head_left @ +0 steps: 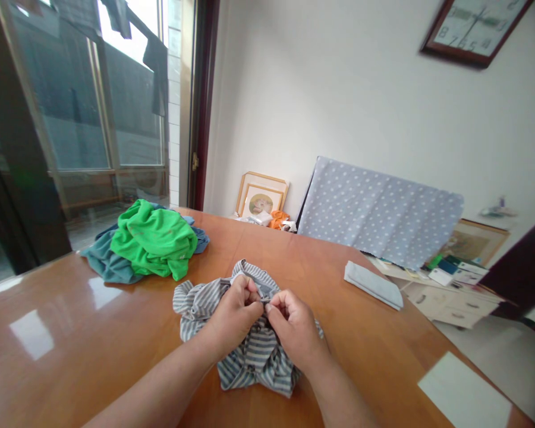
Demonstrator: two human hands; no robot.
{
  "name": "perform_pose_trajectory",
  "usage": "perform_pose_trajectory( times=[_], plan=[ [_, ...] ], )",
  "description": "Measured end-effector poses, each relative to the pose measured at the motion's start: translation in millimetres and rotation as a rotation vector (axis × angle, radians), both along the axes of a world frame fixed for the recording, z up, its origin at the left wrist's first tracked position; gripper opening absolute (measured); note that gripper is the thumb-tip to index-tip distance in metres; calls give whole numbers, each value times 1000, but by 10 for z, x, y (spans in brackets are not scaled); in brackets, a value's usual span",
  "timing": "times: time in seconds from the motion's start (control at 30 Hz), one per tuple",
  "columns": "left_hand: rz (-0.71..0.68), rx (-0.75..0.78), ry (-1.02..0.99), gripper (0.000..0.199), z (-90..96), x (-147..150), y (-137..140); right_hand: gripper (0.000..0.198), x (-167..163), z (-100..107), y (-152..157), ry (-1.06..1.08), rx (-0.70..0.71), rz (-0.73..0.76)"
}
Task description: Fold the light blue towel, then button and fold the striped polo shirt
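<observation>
A crumpled grey-and-white striped shirt [261, 353] lies on the wooden table [151, 339] in front of me. My left hand [238, 312] pinches the shirt near its collar [262, 284]. Close beside it, my right hand [292, 324] pinches the cloth too, thumb against fingers. The fingertips of both hands nearly meet at the front edge below the collar. Whatever small part lies between them, perhaps a button, is hidden by the fingers.
A heap of clothes with a bright green garment [156, 238] on top sits at the table's left. A folded light grey cloth [373, 285] lies to the right. A pale sheet [466, 389] is near the right edge. Beyond stands a dotted cloth cover [378, 211].
</observation>
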State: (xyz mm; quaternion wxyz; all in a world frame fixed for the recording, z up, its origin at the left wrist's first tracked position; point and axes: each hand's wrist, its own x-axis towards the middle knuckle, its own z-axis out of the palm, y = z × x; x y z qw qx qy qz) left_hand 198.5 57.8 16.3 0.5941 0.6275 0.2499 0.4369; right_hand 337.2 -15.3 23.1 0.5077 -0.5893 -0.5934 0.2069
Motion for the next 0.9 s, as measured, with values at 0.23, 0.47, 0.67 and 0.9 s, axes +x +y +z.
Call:
perform_pose_trajectory(
  times=[0.23, 0.47, 0.67, 0.9],
  plan=[
    [43, 163, 102, 24, 0, -12, -10, 15, 10, -9, -1, -111, 39, -48],
    [131, 368, 249, 20, 44, -15, -69, 21, 40, -45, 24, 66, -70, 6],
    [182, 538, 380, 20, 78, -37, -114, 27, 10, -83, 63, 498, -224, 38],
    [186, 601, 430, 26, 78, -61, -82, 32, 34, -25, 39, 656, -284, 57]
  ],
)
